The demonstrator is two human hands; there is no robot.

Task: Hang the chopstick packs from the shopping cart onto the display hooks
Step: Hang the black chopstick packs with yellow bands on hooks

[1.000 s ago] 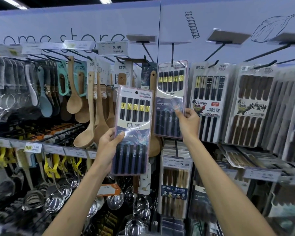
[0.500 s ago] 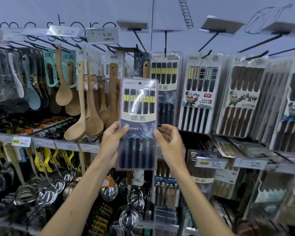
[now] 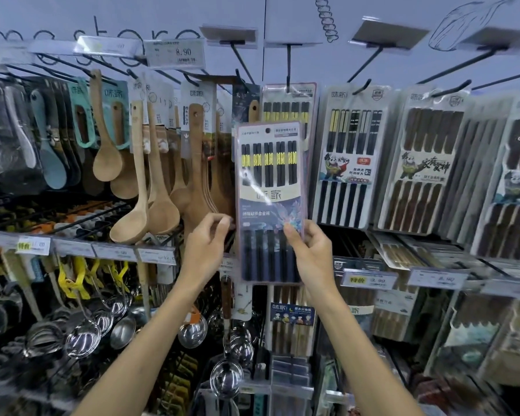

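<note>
Right hand [image 3: 311, 253] holds chopstick pack [image 3: 270, 202] vertical, hang-hole [image 3: 267, 130] up.

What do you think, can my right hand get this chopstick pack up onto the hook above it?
Probably yes. The right hand grips the chopstick pack by its lower right edge, and the hook sits above with nothing between, only a matching pack already hanging on it.

Hook [image 3: 288, 66] shaft free above hung pack [image 3: 285, 111]; wooden spoons [image 3: 159, 187] crowd left, panda packs [image 3: 347, 163] right.
</note>
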